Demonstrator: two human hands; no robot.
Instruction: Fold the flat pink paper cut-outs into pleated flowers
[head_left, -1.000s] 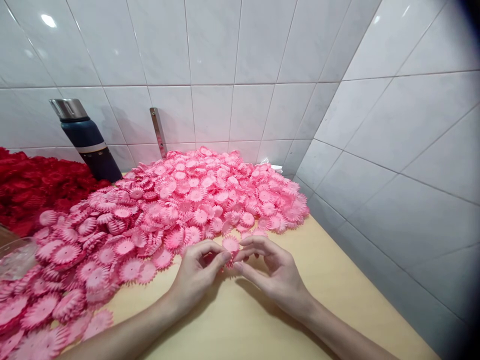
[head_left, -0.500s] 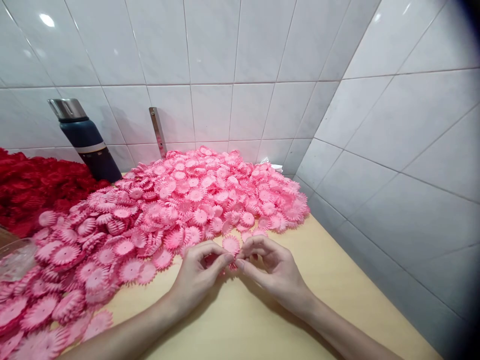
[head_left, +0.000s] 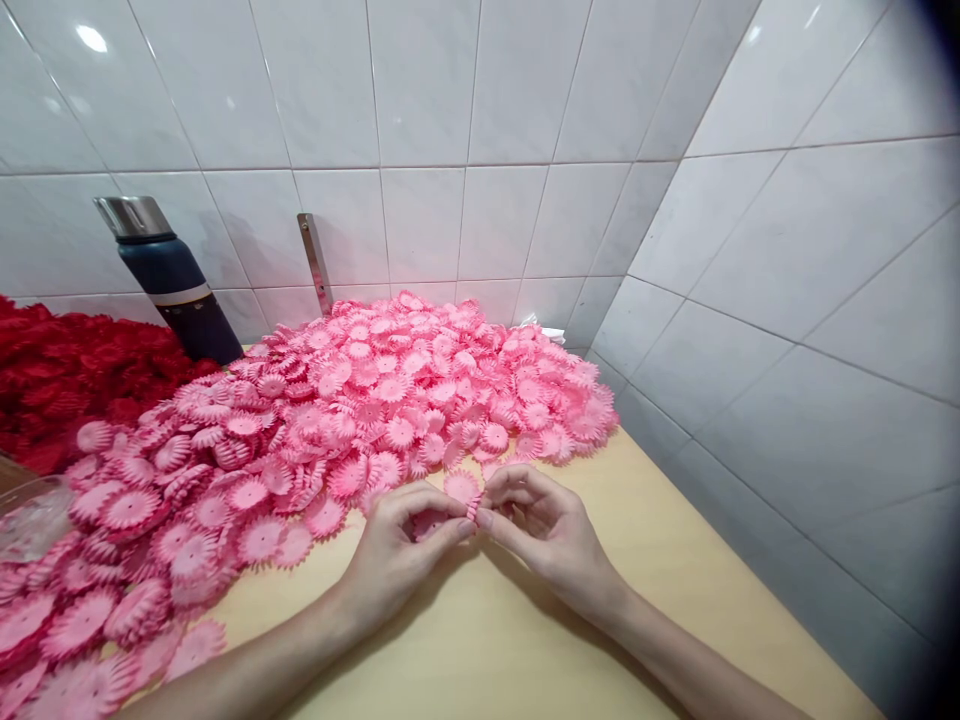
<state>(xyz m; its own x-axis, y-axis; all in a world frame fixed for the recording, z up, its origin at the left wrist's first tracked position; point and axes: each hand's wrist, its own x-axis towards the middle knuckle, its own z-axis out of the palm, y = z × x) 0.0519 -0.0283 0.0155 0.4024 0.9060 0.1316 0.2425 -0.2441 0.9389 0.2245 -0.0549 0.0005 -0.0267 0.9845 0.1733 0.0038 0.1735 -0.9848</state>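
Observation:
My left hand (head_left: 396, 545) is closed in a pinch, thumb against forefinger, on a small stack of pink fabric flower petals (head_left: 473, 507) with scalloped edges. The thumb and forefinger of my right hand (head_left: 556, 532) pinch the other side of that stack, its remaining fingers curled above. Part of the stack is hidden by my fingertips. Just behind it another round pink petal piece (head_left: 459, 485) shows between the hands. A large heap of the same pink petal pieces (head_left: 390, 388) spreads behind and to the left of my hands.
The pale wooden table (head_left: 480, 640) lies under my forearms. A pile of red petals (head_left: 82, 370) and a dark blue bottle (head_left: 180, 285) with a steel cap stand at the left. Clear plastic (head_left: 34, 520) lies at the left edge. A metal strip (head_left: 313, 262) leans at the tiled wall (head_left: 420, 110).
The petal stack between my fingertips has turned more edge-on and sits slightly higher. My left fingertips have shifted a little to the right; my right hand stays nearly in place.

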